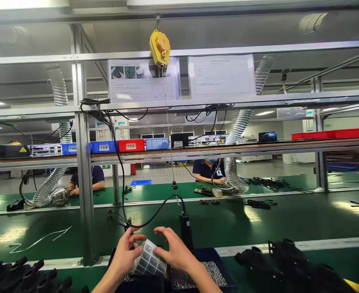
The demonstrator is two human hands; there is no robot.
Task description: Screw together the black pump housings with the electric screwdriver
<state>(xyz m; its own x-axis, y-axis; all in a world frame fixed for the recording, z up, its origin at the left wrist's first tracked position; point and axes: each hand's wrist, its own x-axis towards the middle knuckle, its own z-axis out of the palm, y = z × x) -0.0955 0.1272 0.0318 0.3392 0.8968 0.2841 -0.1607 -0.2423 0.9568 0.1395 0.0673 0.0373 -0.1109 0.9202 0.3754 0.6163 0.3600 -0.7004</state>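
Between my hands is a sheet of pale, square labels, curved and tilted above a dark blue parts bin. My left hand grips its left side, thumb in front and fingers curled. At the sheet's upper right, my right hand has its thumb on the edge, while the index finger reaches out above it. Under the hands, the bin holds many small shiny metal pieces, probably screws. Just behind my right hand stands a black corded tool, like an electric screwdriver.
Black moulded parts lie at left and right. A yellow balancer hangs overhead on the frame. A metal post rises left of my hands. A white strip lies on the green bench. Two people sit across.
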